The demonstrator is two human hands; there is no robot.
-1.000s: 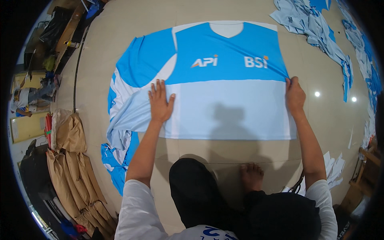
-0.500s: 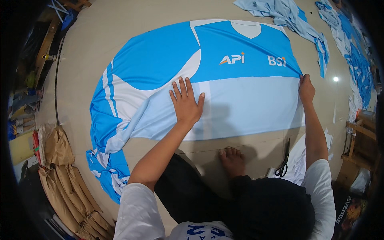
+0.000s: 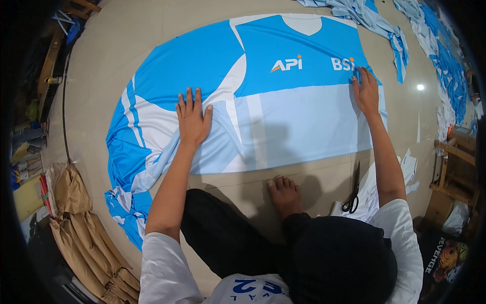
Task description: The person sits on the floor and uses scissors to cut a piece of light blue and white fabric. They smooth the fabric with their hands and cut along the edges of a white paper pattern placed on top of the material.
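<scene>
A large printed jersey cloth (image 3: 304,45) in blue, white and pale blue lies spread over the tiled floor, with lettering and a white neck shape on it. Its pale blue lower part (image 3: 309,126) has a straight upper edge; the left end is wrinkled and bunched. My left hand (image 3: 194,121) rests palm down near the middle-left of the cloth, fingers spread, beside soft folds. Over by the right edge, my right hand (image 3: 366,93) touches the cloth with slightly bent fingers, apart and holding nothing visible.
Black scissors (image 3: 352,200) lie on white cloth scraps (image 3: 372,195) by my right arm. More blue and white cloth (image 3: 369,20) is heaped at the far right. Brown paper-like bundles (image 3: 83,243) stand at left, a wooden stand (image 3: 455,162) at right. My bare foot (image 3: 284,195) is near the cloth's front edge.
My right hand has let go of the cloth's right edge and moved inward and up. The left hand has slid left, and folds now show in the pale blue part beside it.
</scene>
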